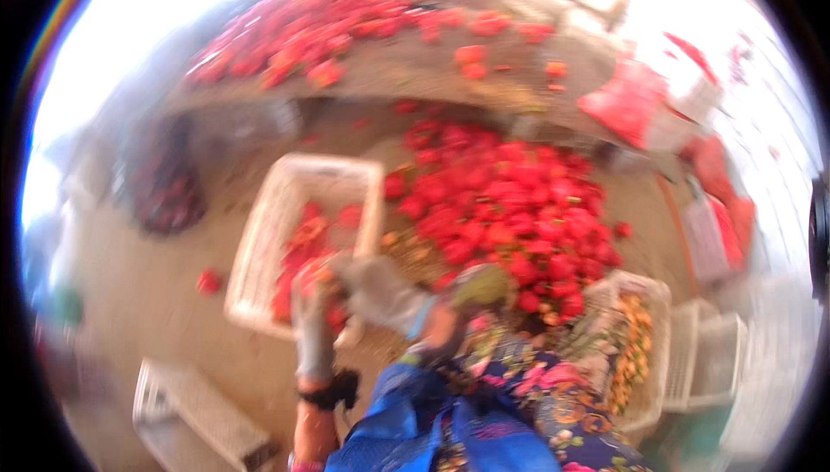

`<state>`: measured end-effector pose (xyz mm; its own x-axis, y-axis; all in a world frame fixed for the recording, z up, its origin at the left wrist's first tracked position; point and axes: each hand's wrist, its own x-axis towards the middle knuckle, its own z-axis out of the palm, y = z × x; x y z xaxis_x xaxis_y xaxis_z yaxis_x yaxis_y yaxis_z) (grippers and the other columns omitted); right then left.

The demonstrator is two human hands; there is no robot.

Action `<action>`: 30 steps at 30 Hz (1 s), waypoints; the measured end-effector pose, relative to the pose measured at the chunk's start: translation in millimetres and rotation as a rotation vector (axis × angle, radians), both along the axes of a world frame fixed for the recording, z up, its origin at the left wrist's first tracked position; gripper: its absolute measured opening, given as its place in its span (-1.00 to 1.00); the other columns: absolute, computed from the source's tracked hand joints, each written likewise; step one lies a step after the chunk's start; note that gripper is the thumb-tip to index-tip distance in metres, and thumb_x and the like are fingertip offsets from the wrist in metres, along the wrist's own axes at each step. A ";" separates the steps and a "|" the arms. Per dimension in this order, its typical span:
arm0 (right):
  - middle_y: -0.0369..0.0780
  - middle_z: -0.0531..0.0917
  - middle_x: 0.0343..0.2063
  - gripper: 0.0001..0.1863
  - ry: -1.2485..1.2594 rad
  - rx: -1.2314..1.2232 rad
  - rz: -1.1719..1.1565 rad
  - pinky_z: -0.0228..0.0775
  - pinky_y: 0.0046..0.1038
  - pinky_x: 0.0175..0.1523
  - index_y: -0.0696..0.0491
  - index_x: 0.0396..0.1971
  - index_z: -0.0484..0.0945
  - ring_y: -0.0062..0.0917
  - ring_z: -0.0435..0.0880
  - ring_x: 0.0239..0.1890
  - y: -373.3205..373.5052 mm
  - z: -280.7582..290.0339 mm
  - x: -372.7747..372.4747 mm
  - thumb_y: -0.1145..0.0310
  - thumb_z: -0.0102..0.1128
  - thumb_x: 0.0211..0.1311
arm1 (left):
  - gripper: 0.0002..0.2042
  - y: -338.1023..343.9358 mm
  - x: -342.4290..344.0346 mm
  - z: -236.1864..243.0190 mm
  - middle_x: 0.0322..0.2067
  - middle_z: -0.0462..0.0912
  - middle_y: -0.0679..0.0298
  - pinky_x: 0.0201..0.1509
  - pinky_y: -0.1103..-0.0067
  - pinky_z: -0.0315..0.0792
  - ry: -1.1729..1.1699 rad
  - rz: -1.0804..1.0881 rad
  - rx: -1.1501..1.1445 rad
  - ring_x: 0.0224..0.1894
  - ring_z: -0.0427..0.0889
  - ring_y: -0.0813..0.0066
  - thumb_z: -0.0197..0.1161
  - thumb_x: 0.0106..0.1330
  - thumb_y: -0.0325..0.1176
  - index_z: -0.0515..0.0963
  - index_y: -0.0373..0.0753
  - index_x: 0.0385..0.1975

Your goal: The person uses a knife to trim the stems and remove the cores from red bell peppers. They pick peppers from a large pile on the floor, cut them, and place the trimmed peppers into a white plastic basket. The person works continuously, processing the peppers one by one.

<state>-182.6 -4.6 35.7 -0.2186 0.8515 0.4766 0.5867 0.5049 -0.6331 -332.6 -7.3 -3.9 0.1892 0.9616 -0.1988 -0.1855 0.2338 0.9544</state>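
Observation:
Both my hands wear grey-white gloves and meet over the near right corner of a white plastic crate (251,247). My left hand (313,321) is closed around a red bell pepper (317,274), its fingertips blurred. From the right, my right hand (367,286) reaches to the same pepper; motion smears its fingers, so its grip is not clear. Several red peppers (304,239) lie in the crate below. Just beyond my hands, to the right, a large heap of red peppers (510,200) spreads on the ground.
A white crate of small orange-green pieces (635,347) stands at my right, beside empty crates (713,351). Another pale crate (194,407) lies at lower left. A single pepper (208,281) rests on the floor. Across the back, a raised surface (389,66) bears more peppers.

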 end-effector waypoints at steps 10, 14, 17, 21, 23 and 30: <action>-0.28 0.57 -0.64 -0.76 0.602 -0.926 0.114 0.40 -0.45 -0.42 0.14 -0.39 0.54 -0.55 0.56 -0.54 -13.8 -28.7 24.0 0.51 0.28 -0.17 | -0.66 6.0 -18.8 -29.8 -0.30 0.52 0.27 -0.48 0.69 0.43 -0.392 -0.489 -0.277 -0.34 0.57 0.55 0.02 0.41 -0.08 0.41 -0.23 -0.05; -0.23 0.60 -0.57 -0.67 -0.025 -0.684 0.098 0.45 -0.43 -0.33 0.05 -0.22 0.55 -0.50 0.59 -0.47 4.1 -15.3 5.3 0.37 0.29 -0.09 | -0.62 3.1 -30.2 -45.0 -0.25 0.57 0.30 -0.51 0.75 0.40 -0.103 -0.086 -0.135 -0.37 0.59 0.60 -0.04 0.44 -0.07 0.38 -0.19 0.07; -0.17 0.63 -0.47 -0.67 0.177 -0.526 0.066 0.48 -0.42 -0.27 -0.02 -0.13 0.57 -0.47 0.62 -0.39 2.2 -49.7 -4.2 0.30 0.23 0.05 | -0.60 -2.5 -5.1 -30.6 -0.13 0.56 0.35 -0.25 0.65 0.51 -0.302 -0.045 -0.202 -0.18 0.58 0.58 -0.06 0.44 -0.06 0.36 -0.17 0.12; -0.14 0.66 -0.44 -0.69 0.259 -0.263 -0.215 0.50 -0.40 -0.22 0.00 -0.21 0.57 -0.29 0.67 -0.35 9.6 -61.5 16.2 0.21 0.31 0.04 | -0.71 13.7 33.3 -38.2 -0.31 0.55 0.39 -0.47 0.70 0.40 -0.540 -0.120 -0.110 -0.40 0.52 0.63 -0.03 0.44 -0.07 0.47 -0.13 -0.11; -0.19 0.65 -0.49 -0.74 0.683 -0.414 -0.161 0.48 -0.45 -0.31 0.05 -0.28 0.57 -0.39 0.65 -0.43 19.2 -81.7 -3.8 0.25 0.32 0.06 | -0.75 5.5 37.2 -18.1 -0.30 0.55 0.40 -0.47 0.71 0.40 -0.404 0.098 -0.136 -0.43 0.52 0.67 0.03 0.43 -0.13 0.46 -0.13 -0.09; -0.36 0.53 -0.62 -0.83 1.107 -0.982 -0.023 0.18 -0.65 -0.62 0.07 -0.32 0.54 -0.72 0.36 -0.70 18.1 -67.5 7.2 0.36 0.30 0.14 | -0.69 7.5 14.4 -17.7 -0.13 0.56 0.25 -0.06 0.58 0.54 -0.358 0.164 -0.043 -0.13 0.59 0.50 0.13 0.27 -0.57 0.41 -0.29 0.02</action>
